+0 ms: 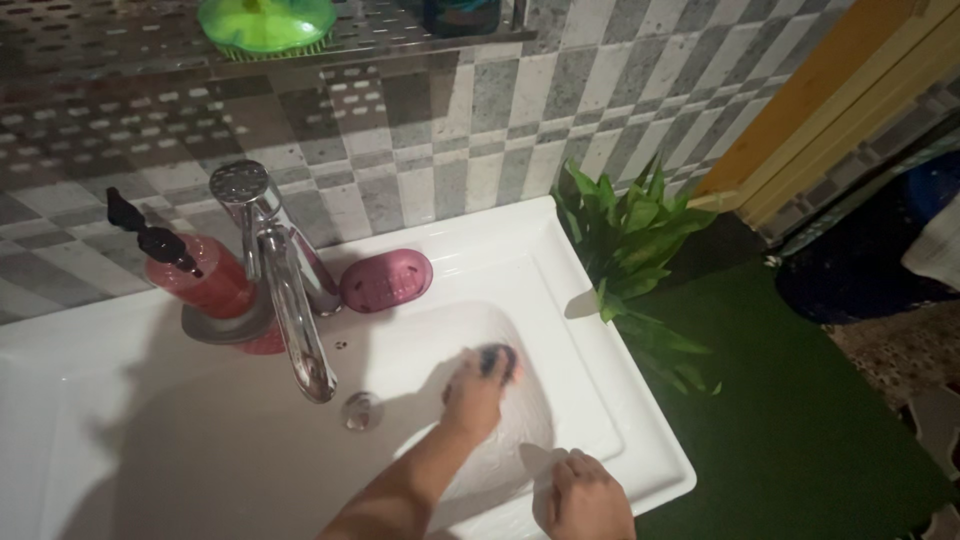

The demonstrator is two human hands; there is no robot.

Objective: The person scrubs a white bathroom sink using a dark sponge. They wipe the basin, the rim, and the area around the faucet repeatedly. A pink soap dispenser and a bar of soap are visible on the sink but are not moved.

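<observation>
The fingers of the left hand (pixel 474 388) are curled tight around a small dark scrubber (pixel 497 361) with a pinkish edge, pressing it against the sloping right wall of the sink (pixel 520 260), down inside the basin. The forearm runs back from there to the bottom of the view. The right hand (pixel 585 495) rests on the sink's front rim near the right corner, fingers bent down over the edge and holding nothing. Between the two hands the white basin wall lies bare. The drain (pixel 361 410) sits to the left of the scrubbing hand, near but apart from it, and the chrome tap (pixel 290 300) arches out over the basin with its spout ending just above and left of the drain, so the hand has free room on its right side and less on its left. On the back ledge a pink soap dish (pixel 386 281) stands just right of the tap base, and a red pump bottle (pixel 195 275) just left of it, both well clear of the hands. Past the sink's right edge a leafy plant (pixel 630 250) crowds close to the rim, with green matting (pixel 790 420) beyond it. A green brush (pixel 265 22) lies on the perforated shelf (pixel 90 40) above the tiled wall (pixel 480 140).
</observation>
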